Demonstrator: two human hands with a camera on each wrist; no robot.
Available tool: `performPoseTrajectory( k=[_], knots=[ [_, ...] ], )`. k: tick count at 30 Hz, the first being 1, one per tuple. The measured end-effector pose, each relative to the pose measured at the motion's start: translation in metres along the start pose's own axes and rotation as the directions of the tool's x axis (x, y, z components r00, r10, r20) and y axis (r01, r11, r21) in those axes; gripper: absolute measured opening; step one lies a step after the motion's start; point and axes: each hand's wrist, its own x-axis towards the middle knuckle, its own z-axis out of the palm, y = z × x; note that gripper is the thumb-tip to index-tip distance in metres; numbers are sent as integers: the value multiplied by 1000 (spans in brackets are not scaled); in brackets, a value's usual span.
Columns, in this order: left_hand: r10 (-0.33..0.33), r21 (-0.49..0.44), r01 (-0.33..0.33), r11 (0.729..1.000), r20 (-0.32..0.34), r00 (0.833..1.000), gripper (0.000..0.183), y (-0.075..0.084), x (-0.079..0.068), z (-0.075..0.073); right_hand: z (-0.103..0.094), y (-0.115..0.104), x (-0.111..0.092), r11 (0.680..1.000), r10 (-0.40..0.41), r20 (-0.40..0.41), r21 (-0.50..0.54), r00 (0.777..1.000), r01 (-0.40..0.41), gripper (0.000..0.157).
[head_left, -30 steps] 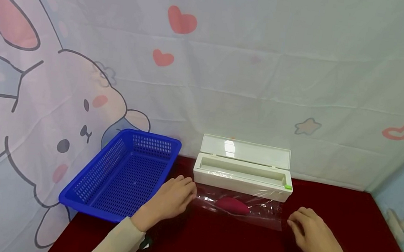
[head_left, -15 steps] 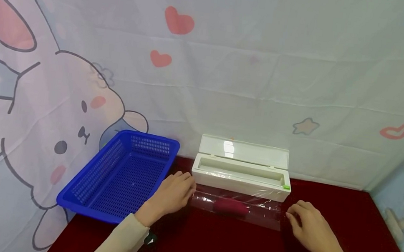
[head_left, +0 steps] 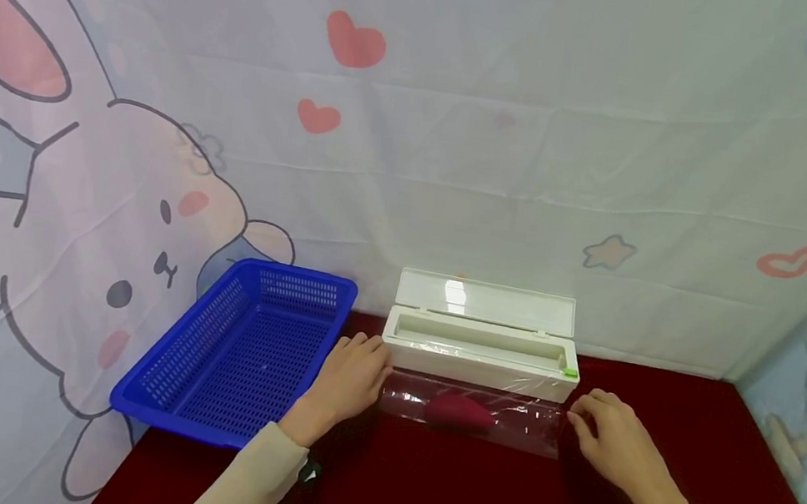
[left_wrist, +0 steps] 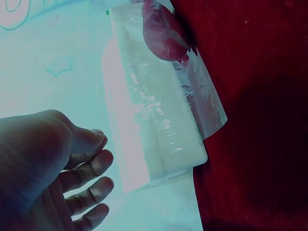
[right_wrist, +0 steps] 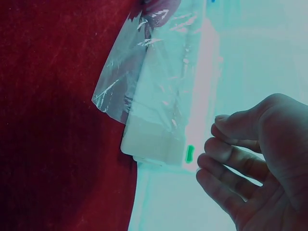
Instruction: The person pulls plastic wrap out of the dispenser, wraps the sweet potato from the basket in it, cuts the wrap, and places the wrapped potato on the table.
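Observation:
A white cling film box with its lid up stands at the back of the table. Clear cling film stretches from it toward the front. A purplish-red rounded item with a tapered end lies with this film; whether it is under or on it is hard to tell. My left hand hovers by the film's left end, fingers loosely bent. At the right end is my right hand, thumb and index close together. Both wrist views show no film between the fingertips.
To the left stands a blue plastic basket with slotted sides. A green slider sits at the box's right end. Dark red cloth covers the table, and a printed curtain hangs close behind the box.
My right hand has come left, closer to the film's right end. The left hand has shifted slightly up. The film lies smoother than a second ago.

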Motion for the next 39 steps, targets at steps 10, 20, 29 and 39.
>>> performPoseTrajectory(
  k=[10,20,29,39],
  knots=[
    [-53,3,53,999,10,999,12,0,5,12,6,6,10,1000,20,1,2,1000,-20,4],
    [-139,34,139,990,-7,990,12,1,10,25,21,11,14,997,68,-7,47,998,-68,6],
    [-206,-4,206,979,-13,979,14,6,12,35,35,14,12,989,144,-20,44,989,-143,4],
    [-278,-31,278,960,-10,960,16,10,10,50,48,14,9,976,214,-41,38,976,-213,4]
  ],
)
